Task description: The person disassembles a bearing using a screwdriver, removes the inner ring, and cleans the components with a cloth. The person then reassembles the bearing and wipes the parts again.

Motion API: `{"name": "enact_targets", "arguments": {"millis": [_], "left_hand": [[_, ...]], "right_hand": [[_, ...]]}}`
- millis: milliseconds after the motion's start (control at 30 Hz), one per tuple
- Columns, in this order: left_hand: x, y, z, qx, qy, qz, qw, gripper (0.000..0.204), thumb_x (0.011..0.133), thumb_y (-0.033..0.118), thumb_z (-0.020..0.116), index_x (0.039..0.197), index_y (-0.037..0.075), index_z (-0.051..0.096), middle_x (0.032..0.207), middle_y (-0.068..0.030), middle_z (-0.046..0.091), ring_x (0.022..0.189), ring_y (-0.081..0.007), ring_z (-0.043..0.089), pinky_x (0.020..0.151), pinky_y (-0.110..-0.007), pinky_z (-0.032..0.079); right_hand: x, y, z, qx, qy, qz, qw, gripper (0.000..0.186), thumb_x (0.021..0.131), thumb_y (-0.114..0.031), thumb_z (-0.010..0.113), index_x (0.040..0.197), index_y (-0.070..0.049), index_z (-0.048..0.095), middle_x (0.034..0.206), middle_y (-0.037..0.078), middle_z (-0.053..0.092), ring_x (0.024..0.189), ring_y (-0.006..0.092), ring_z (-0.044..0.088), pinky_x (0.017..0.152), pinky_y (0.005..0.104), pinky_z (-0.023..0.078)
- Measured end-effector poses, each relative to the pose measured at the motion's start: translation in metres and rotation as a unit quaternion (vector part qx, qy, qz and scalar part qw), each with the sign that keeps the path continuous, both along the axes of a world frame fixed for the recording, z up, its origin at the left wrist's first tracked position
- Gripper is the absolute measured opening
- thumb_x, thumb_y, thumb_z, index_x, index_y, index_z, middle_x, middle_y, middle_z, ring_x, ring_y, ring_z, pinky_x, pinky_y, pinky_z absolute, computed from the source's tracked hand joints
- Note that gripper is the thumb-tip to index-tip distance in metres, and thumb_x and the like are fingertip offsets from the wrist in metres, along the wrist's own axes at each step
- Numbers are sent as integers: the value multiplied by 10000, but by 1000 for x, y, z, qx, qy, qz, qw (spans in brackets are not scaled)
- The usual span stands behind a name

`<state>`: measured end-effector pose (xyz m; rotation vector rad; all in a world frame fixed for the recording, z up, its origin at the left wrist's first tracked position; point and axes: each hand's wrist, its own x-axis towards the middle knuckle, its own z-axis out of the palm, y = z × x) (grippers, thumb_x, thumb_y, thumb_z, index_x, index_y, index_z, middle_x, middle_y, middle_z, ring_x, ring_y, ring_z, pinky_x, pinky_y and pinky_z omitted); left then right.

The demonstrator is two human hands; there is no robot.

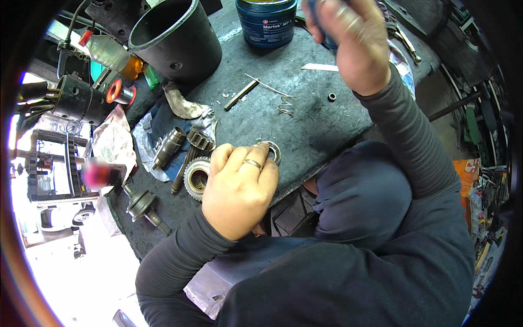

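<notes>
Flat silvery steel ring (274, 150) lies on the dark, greasy table (321, 131), its smooth rim peeking out under the left hand (239, 188), whose curled fingers press on it. Beside sits a toothed grey metal gear (196, 177). The right hand (348, 38) is raised, closed around a blue object (321, 32).

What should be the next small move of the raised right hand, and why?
Probably bring the right hand down toward the metal ring that the left hand presses on the bench. The right hand holds something blue up beside the blue tub, while the ring lies steadied beside the gear.
</notes>
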<state>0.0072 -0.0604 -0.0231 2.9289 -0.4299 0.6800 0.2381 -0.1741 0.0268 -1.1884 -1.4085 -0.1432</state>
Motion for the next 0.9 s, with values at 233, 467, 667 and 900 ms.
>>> {"name": "enact_targets", "arguments": {"millis": [233,467,667,900], "left_hand": [[-11,-7,7,10,51,14,999,320,720,66,597,1020,-32,649,1075,-171,636,895,-272,600,862,-404,426],[-13,-6,6,-7,61,5,998,355,688,80,607,1026,-21,652,1094,-184,633,911,-281,607,843,-416,432],[-8,-4,5,-12,54,-1,998,277,737,138,590,974,12,655,1075,-194,632,918,-268,604,856,-391,422],[-4,-2,11,-69,112,13,991,253,717,105,617,956,26,645,1104,-201,611,951,-295,587,851,-416,424]], "right_hand": [[11,2,-18,-319,-352,-61,878,295,864,-347,597,983,-79,569,890,78,544,906,262,544,847,402,361],[18,-9,-43,-378,-348,-61,856,244,818,-248,633,1004,-91,610,954,87,561,1025,260,538,890,461,394],[-7,-12,-29,-268,-222,-1,937,206,766,-67,669,960,-39,608,931,105,575,853,295,572,743,380,463],[-43,-17,-21,-421,-97,75,898,113,757,-114,628,793,-8,616,710,207,615,703,389,625,627,443,501]]}}
